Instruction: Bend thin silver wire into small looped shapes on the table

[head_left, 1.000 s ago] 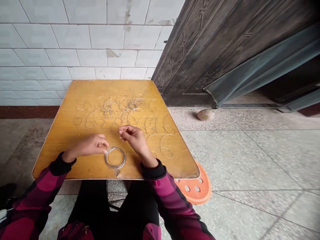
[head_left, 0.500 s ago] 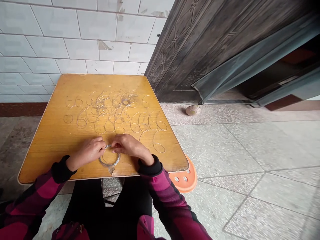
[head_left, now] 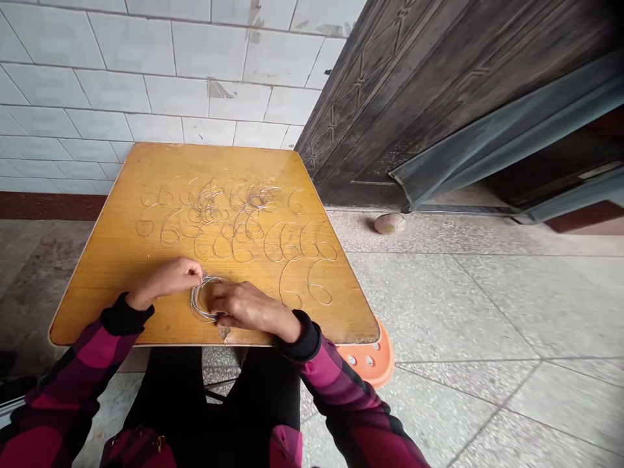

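Observation:
A coil of thin silvery wire (head_left: 195, 302) lies near the front edge of the wooden table. My left hand (head_left: 176, 275) is closed in a pinch at the coil's upper left, on wire there; the pinched bit is mostly hidden. Over the coil's right side is my right hand (head_left: 246, 307), its fingers curled down around the strands and covering that part of the ring. Farther back, many loose curled wire pieces (head_left: 273, 244) are spread about, some tangled in a heap (head_left: 260, 195).
The yellow-brown table (head_left: 97, 286) stands against a white tiled wall (head_left: 209, 52). An orange stool (head_left: 375, 364) shows under its right corner. To the right are a dark carved door (head_left: 370, 130), a grey curtain (head_left: 453, 143) and a roundish stone-like object (head_left: 390, 223) on the floor.
My right hand has come down from the coil's top onto its right side. My left hand stays at the upper left of the coil. The whole view has shifted slightly.

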A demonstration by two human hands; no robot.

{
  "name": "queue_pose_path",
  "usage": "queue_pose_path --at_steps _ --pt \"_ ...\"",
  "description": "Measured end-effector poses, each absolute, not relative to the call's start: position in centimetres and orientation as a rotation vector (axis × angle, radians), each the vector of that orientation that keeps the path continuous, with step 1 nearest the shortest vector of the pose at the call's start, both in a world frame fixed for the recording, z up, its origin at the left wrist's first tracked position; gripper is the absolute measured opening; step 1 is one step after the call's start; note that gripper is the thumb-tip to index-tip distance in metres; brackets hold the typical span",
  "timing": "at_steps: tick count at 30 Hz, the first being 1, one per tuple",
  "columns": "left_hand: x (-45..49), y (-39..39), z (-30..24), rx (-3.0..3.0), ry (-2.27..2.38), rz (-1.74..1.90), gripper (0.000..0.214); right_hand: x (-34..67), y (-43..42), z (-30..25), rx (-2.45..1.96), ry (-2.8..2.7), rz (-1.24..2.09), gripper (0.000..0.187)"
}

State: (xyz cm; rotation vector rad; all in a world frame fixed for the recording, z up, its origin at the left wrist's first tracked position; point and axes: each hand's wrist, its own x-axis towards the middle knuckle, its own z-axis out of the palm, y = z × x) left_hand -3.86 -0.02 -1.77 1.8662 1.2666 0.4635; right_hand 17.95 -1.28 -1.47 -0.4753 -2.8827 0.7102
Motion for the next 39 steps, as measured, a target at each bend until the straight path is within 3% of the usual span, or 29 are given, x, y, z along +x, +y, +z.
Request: queue_pose_path --at_steps 13,20,31,39 --pt "-4.1 0.1 -2.0 1.835 1.299 0.51 0.012 18.0 -1.3 -1.6 -0.565 -2.764 0.58 0.015" --pt "-4.7 -0.3 -1.1 1.868 1.311 0.466 0.012 18.2 -0.9 -1.3 -0.473 -2.84 0.759 0.011" --pt "-4.4 -0.9 -1.7 2.176 1.597 0.143 0.016 18.1 -0.9 -1.5 -0.43 -2.852 0.818 0.016" --pt "-4.7 -1.1 0.5 1.691 1.318 0.388 0.011 17.9 -1.1 -1.6 -0.482 -2.822 0.776 0.005"
